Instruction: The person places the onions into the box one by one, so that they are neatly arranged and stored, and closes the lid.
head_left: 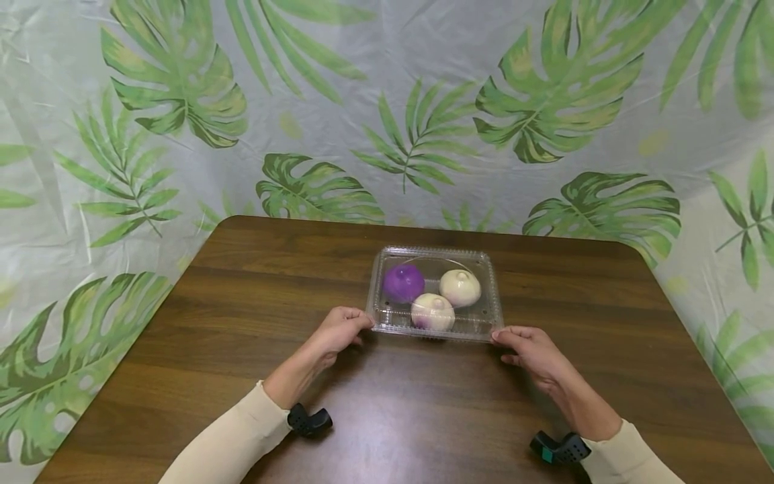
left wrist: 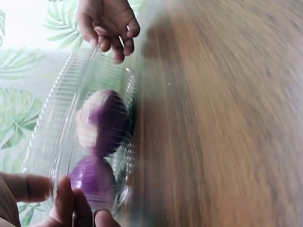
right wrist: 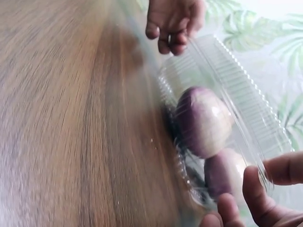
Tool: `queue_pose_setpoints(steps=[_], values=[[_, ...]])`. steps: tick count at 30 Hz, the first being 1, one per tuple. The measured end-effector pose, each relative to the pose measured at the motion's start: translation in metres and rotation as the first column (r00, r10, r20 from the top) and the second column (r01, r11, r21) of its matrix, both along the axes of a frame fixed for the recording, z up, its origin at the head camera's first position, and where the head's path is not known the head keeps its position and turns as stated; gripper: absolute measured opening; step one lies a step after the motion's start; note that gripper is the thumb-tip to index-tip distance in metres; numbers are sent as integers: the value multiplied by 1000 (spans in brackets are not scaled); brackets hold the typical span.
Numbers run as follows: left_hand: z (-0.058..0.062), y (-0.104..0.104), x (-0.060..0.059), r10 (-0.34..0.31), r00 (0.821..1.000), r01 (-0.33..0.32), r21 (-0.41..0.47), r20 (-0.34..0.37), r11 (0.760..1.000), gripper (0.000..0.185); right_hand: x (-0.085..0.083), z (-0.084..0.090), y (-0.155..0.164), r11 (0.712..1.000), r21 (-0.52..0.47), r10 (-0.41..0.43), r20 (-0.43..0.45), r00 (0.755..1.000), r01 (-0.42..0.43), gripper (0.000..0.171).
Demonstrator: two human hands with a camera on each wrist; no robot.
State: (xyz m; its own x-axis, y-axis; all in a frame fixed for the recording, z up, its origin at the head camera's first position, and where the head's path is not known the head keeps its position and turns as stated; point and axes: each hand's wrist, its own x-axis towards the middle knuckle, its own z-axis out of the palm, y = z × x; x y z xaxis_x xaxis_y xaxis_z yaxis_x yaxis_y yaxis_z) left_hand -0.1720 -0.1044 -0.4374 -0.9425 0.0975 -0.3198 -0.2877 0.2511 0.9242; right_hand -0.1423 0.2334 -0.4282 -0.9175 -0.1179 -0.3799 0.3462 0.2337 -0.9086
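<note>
A clear plastic clamshell container (head_left: 492, 286) with its lid down sits on the wooden table (head_left: 260, 302), past the middle. Inside lie a purple bulb (head_left: 403, 282), a white bulb (head_left: 460, 288) and a white-and-purple bulb (head_left: 432, 312). My left hand (head_left: 353, 326) pinches the container's near left corner, thumb and fingers curled on the rim (left wrist: 52, 194). At the near right corner, my right hand (head_left: 504, 339) holds the rim the same way (right wrist: 267, 182). The left wrist view shows the ridged lid (left wrist: 61, 109) over the white-and-purple bulb (left wrist: 102, 120).
A leaf-patterned plastic sheet (head_left: 387, 101) hangs behind the table and down both sides. Bare wood runs left, right and in front of the container. Black wrist mounts (head_left: 308, 420) sit on both cream sleeves.
</note>
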Motion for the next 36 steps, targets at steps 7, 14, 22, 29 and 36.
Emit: queue_pose_setpoints(steps=[7,14,22,29,36], values=[[0,4,2,58,997,-57,31,-49,998,13,0,-2,-3,999,-35,-33,3,999,34,18],[-2,3,0,30,1000,-30,-8,-3,1000,16,1,-4,-1,998,-49,-34,29,999,36,21],[-1,0,0,25,1000,-25,6,12,1000,16,4,-6,0,999,-28,-22,22,1000,23,22],[-2,-5,-2,10,1000,-10,-13,22,1000,22,8,-5,4,999,20,26,15,1000,-27,33],[-2,-20,11,-4,1000,3,-80,-20,997,27,26,-1,26,970,187,164,-33,986,-155,47]])
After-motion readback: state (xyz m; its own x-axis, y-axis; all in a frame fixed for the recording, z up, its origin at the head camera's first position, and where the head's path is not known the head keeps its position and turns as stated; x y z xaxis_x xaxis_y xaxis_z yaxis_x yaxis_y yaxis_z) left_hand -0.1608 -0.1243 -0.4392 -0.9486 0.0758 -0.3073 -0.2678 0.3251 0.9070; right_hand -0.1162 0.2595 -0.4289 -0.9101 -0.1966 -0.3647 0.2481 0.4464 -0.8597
